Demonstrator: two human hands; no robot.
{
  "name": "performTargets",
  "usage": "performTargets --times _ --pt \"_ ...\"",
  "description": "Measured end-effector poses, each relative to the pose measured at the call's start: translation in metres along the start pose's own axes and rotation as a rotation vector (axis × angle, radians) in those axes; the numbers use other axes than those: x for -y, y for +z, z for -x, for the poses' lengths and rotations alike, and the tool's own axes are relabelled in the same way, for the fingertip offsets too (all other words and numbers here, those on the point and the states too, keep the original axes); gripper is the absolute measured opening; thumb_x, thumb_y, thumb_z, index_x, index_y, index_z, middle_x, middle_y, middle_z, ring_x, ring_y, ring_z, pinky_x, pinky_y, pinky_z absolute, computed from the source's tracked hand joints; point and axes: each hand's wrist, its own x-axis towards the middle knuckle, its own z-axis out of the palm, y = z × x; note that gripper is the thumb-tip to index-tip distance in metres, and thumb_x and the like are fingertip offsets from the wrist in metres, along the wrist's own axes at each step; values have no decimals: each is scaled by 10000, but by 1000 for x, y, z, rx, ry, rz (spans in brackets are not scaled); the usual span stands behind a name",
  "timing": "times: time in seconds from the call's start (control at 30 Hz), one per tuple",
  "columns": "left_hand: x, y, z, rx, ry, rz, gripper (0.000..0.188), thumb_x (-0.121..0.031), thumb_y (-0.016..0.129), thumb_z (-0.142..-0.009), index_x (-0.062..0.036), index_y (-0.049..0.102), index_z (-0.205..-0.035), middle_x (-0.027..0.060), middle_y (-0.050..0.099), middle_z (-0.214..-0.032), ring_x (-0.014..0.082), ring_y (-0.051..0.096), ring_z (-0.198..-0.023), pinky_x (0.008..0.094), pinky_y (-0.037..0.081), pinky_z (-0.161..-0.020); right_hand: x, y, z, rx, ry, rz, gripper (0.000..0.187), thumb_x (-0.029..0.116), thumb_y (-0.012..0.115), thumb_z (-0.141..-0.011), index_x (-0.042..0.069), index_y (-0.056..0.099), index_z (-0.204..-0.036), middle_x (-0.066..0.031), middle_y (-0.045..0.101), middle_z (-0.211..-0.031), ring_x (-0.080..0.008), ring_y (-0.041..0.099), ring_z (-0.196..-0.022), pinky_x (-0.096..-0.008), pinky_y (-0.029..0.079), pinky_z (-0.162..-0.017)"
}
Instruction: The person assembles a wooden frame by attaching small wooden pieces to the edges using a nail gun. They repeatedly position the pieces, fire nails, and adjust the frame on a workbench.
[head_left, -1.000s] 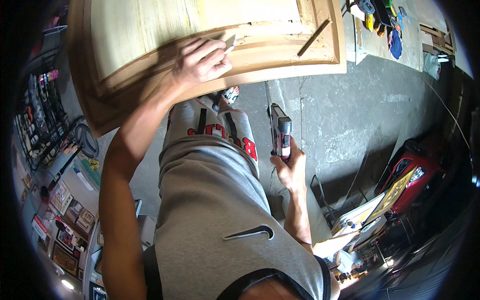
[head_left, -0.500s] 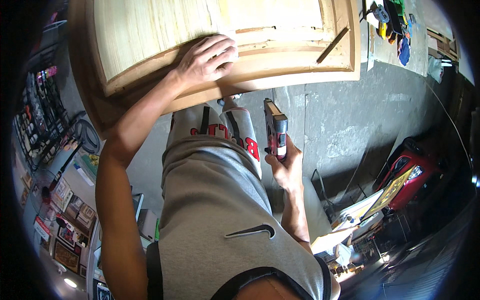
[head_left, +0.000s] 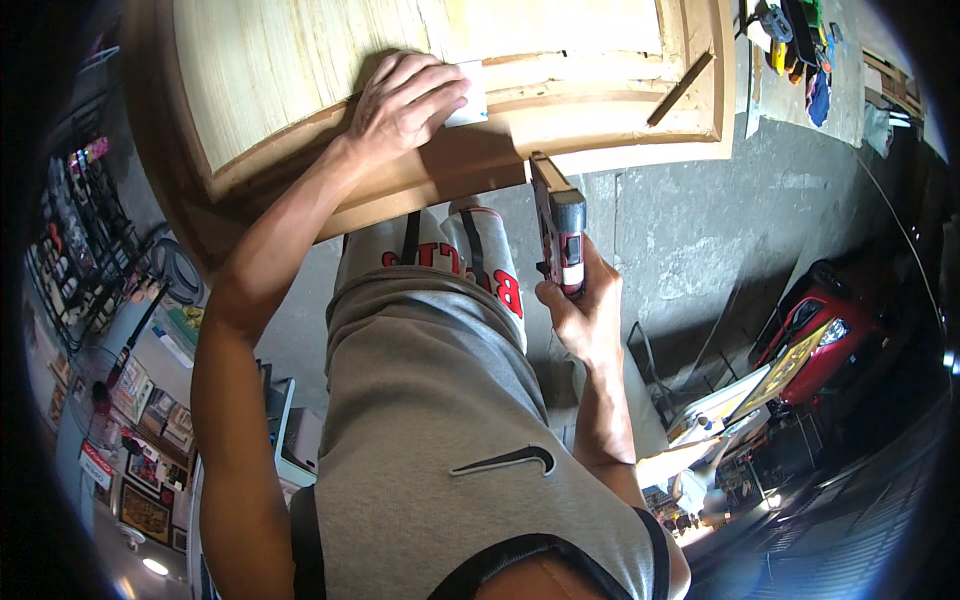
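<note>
One hand (head_left: 408, 108), the left, is holding a white piece (head_left: 471, 95) over the wooden frame (head_left: 620, 148); the right hand (head_left: 592, 312) is gripping a staple gun (head_left: 562, 215).

A dark-blue, soft-looking bundle (head_left: 818, 104) lies by the near edge of a pale grey desk (head_left: 845, 75); a glossy red vehicle (head_left: 825, 365) stands toward the right edge of the grey concrete floor (head_left: 690, 235).

1 wooden frame (head_left: 600, 120) — far side unseen
</note>
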Motion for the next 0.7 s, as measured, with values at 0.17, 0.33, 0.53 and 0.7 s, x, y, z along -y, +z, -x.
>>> performTargets --times 0.17,0.33,0.53,0.7 --pt "1 0 1 -10 -88 58 294 -123 765 -753 -105 699 -1039 27 651 -1051 231 575 -1043 375 491 -898 20 5 -24 29 -30 -4 669 14 638 -675 -27 513 -1331 -246 676 -995 -329 700 -899 -389 536 -817" --pt "-1 -8 -4 15 -117 30 297 -123 777 -735 -86 707 -1021 31 647 -1025 232 578 -1042 368 512 -891 34 16 -42 -19 -90 -33 476 27 642 -647 -35 592 -1116 -96 551 -730 -174 497 -644 -316 435 -610" --pt "26 -19 -16 133 59 211 299 -126 788 -706 -54 727 -990 25 662 -1007 211 597 -1023 355 516 -907 45 26 -63 -47 -117 -13 472 34 638 -643 -35 609 -1109 -60 534 -675 -135 461 -587 -298 422 -573" --pt "32 -21 -12 201 48 223 387 -71 771 -672 -63 728 -1056 16 673 -1043 208 581 -1093 347 492 -972 55 25 -78 48 -50 0 569 13 626 -671 -39 549 -1232 -164 637 -851 -259 623 -766 -348 503 -706"
